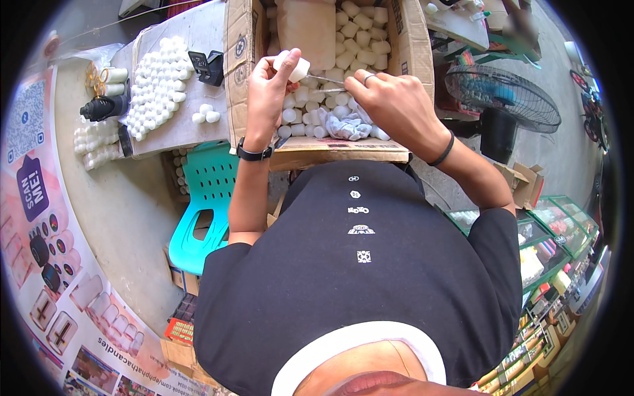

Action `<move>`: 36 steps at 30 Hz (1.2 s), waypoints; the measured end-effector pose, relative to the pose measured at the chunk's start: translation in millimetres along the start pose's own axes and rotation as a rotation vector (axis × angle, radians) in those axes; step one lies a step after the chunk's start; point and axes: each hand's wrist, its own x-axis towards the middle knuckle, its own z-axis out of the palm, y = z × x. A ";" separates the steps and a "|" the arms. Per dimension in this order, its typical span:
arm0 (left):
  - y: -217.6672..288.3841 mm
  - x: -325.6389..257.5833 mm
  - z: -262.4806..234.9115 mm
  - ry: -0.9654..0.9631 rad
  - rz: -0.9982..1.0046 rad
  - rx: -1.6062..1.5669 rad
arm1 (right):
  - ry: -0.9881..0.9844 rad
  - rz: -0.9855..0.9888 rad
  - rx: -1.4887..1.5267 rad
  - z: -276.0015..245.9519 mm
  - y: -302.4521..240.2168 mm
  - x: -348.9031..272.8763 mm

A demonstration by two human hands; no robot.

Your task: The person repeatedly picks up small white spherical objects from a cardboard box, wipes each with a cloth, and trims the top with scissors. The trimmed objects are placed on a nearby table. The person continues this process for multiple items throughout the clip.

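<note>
While the left hand [267, 92] pinches a small white candle [292, 67] between thumb and fingers above the open cardboard box [239, 79], the right hand [389, 105] closes its fingers on thin metal scissors [327, 82] whose tips point at the candle's end. The candle looks light and stiff but waxy, likely slippery and easy to dent, so a firm hold around its middle seems best. More white candles [155, 82] lie on the surface at the left.
</note>
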 end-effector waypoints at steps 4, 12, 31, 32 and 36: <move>0.9 0.3 -7.9 -0.162 -0.025 -0.265 | -0.031 0.102 0.458 10.6 12.3 3.0; 9.4 13.6 -3.6 -0.381 -0.027 -1.062 | -0.517 0.645 1.801 19.3 8.6 10.0; 11.2 25.9 -5.1 -0.155 0.063 -1.164 | -0.243 0.752 0.681 141.5 65.6 7.3; 12.8 24.3 -3.6 -0.195 0.063 -1.185 | -0.256 0.701 0.417 158.0 69.5 4.2; 20.0 15.8 1.1 -0.223 0.028 -1.219 | -0.410 0.716 0.265 172.2 65.8 6.6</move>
